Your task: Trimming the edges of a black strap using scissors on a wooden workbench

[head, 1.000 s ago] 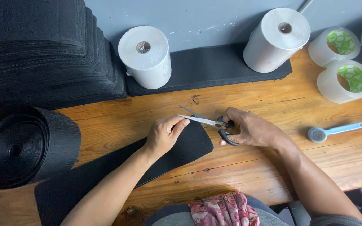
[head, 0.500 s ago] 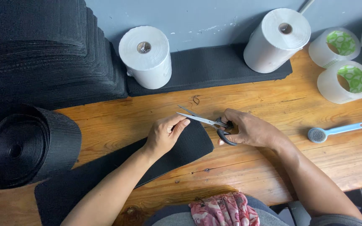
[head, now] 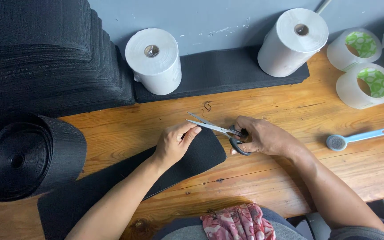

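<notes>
My left hand (head: 174, 143) pins the black fabric strip (head: 134, 182) flat while my right hand (head: 263, 137) grips open steel scissors (head: 216, 129) at its edge.

wall: blue-grey painted wall (head: 227, 22), scuffed with small white marks
counter: orange-brown wooden counter (head: 290, 178), visible grain, set against the wall
light: even, soft
</notes>
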